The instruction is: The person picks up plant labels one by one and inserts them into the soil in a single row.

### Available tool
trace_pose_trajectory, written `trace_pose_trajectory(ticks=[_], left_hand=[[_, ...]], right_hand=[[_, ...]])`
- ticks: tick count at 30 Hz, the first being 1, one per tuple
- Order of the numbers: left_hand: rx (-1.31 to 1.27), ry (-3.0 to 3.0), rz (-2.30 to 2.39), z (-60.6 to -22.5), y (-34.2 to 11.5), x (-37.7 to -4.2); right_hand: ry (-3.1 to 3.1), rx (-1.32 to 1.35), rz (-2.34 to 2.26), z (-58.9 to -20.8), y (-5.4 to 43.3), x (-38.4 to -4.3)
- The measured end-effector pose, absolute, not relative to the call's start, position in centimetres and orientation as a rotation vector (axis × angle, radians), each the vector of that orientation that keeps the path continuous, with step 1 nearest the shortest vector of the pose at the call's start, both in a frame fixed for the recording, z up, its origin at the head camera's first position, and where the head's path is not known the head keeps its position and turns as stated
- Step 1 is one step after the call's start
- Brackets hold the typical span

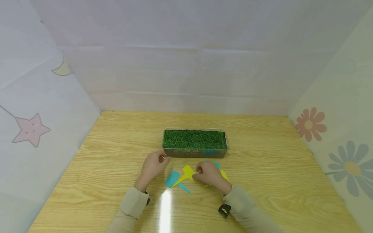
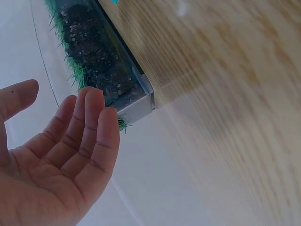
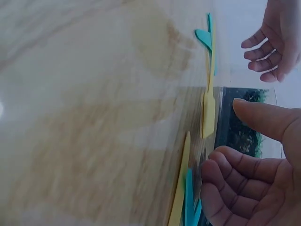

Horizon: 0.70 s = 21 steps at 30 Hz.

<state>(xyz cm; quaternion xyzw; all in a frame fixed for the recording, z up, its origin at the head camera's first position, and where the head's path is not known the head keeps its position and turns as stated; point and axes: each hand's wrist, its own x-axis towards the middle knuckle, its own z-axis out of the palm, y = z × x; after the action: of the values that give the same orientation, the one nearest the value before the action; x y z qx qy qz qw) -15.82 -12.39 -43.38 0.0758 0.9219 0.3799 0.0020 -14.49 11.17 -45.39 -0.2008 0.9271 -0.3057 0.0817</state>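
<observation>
My left hand [image 1: 152,166] hovers by the front left corner of a clear plastic planter box [image 1: 186,153]. Its fingers bend loosely with nothing between them, and the thumb stands apart in the left wrist view. My right hand [image 1: 209,173] hangs over flat T-shaped plant labels, thumb away from the loosely bent, bare fingers in the right wrist view. A yellow plant label [image 1: 188,170] lies left of that hand, crossing a blue plant label [image 1: 172,179]. Partly hidden behind and beneath the right hand are another blue label [image 1: 216,165] and another yellow label [image 1: 224,175].
Green grass [image 1: 193,139] fills the top of the box, with dark soil [image 2: 89,42] beneath it. The box stands on a wooden table [image 1: 262,155]. Pale sheets with star and flower prints enclose the table at the back and sides.
</observation>
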Motion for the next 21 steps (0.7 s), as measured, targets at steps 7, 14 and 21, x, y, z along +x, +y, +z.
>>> trace_pose_trajectory(ticks=[7, 14, 21], left_hand=[[0.258, 2.906, 1.154, -43.3, -12.3, -15.7], [0.267, 2.935, 1.11, -43.4, -12.3, -15.7], [0.265, 2.94, 1.093, -43.4, -12.3, -15.7]], right_hand=[[2.851, -0.537, -0.704, -45.4, 9.8, -14.4], [2.877, -0.475, -0.587, -45.4, 9.0, -14.5], [2.893, -0.476, -0.563, -45.3, 8.8, -14.6]])
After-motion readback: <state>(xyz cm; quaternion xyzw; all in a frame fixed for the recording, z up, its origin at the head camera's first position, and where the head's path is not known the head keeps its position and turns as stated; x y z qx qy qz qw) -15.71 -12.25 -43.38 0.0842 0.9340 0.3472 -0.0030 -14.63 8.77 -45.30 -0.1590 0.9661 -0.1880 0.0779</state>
